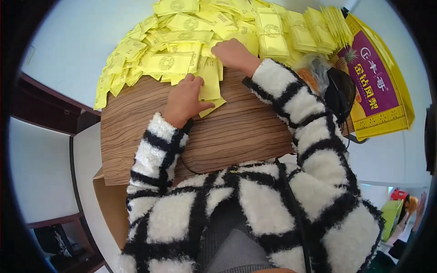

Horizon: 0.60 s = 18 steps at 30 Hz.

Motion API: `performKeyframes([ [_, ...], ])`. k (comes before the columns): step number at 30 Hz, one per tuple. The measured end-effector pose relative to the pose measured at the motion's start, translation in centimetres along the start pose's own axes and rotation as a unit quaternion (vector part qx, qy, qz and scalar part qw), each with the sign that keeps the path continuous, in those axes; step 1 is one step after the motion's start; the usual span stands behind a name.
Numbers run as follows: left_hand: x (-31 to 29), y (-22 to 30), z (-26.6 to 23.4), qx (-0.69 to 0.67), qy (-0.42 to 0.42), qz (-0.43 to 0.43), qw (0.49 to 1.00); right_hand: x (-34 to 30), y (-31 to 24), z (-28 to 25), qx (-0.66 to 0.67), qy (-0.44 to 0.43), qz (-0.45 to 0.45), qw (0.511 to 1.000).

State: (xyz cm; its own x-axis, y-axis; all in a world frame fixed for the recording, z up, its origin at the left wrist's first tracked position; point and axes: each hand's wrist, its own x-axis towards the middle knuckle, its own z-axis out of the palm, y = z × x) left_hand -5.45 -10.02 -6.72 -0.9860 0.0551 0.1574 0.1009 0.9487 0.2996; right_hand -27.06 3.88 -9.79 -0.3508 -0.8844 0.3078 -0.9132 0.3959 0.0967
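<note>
Flat yellow packets (182, 36) with printed round emblems lie heaped over the far part of a wood-grain table. At the near edge of the heap, my left hand (182, 98) rests with thumb and fingers apart, touching a long yellow packet (209, 82). Its thumb lies by the corner of another packet (214, 108) underneath. Farther up and to the right, my right hand (234, 55) has its fingers bent and together over the edge of the packets, closed on one there. Its fingertips are partly hidden.
Banded bundles of yellow packets (273, 34) stand at the back right. Beside them are a clear plastic bag (318, 70), a black item (341, 88) and a large yellow-and-purple bag (371, 77). The wood-grain table (246, 123) ends close to my body; a cardboard box (111, 204) stands below left.
</note>
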Motion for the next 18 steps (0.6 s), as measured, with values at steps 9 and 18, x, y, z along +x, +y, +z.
performKeyframes([
  [9,1.0,-1.0,0.8,0.065,-0.005,0.033,0.997,-2.7,-2.8,-1.7,0.152,-0.015,-0.001,0.988],
  [18,0.9,-2.6,-2.9,-0.146,0.195,-0.013,0.97,-6.2,-2.0,-2.5,0.332,0.068,0.086,0.937],
])
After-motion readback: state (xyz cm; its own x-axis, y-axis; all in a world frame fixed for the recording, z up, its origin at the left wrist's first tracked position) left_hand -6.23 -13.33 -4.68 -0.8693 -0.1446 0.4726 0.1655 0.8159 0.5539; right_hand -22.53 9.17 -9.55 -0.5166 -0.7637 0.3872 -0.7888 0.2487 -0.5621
